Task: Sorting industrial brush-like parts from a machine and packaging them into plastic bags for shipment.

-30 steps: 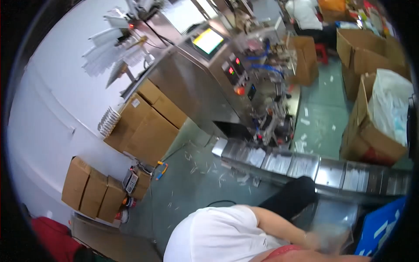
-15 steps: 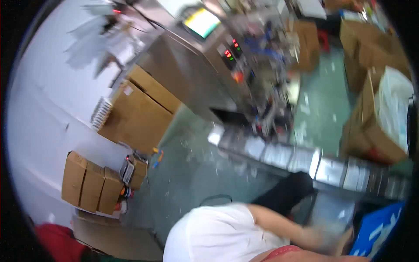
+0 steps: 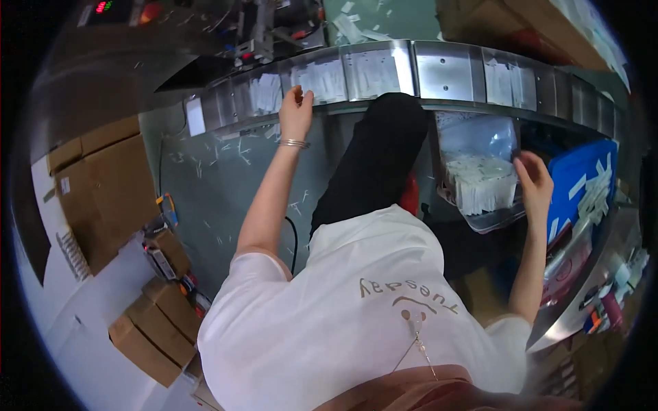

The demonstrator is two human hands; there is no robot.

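My left hand (image 3: pixel 296 118), a bracelet at its wrist, hovers at the near edge of a metal conveyor (image 3: pixel 449 68). Its fingers are loosely bent and apart, with nothing visible in them. Just past it, thin white strips (image 3: pixel 315 79) lie in the conveyor's compartments. On the right, my right hand (image 3: pixel 536 179) is beside a clear plastic tray (image 3: pixel 490 220) of stacked white strips (image 3: pixel 476 183). Its bent fingers are apart near a clear plastic bag (image 3: pixel 488 137) at the tray's far side; I see nothing held, and cannot tell whether they touch the bag.
A blue bin (image 3: pixel 572 181) with loose strips stands right of the tray. A machine (image 3: pixel 274 31) rises behind the conveyor. Cardboard boxes (image 3: pixel 110 198) stand at the left, another cardboard box (image 3: pixel 521 27) at the far right. Strips litter the green floor (image 3: pixel 205 164).
The view has swung down and right, so the conveyor lies across the top. My left hand has come into view at the conveyor; my right hand, blurred before, shows beside the tray.
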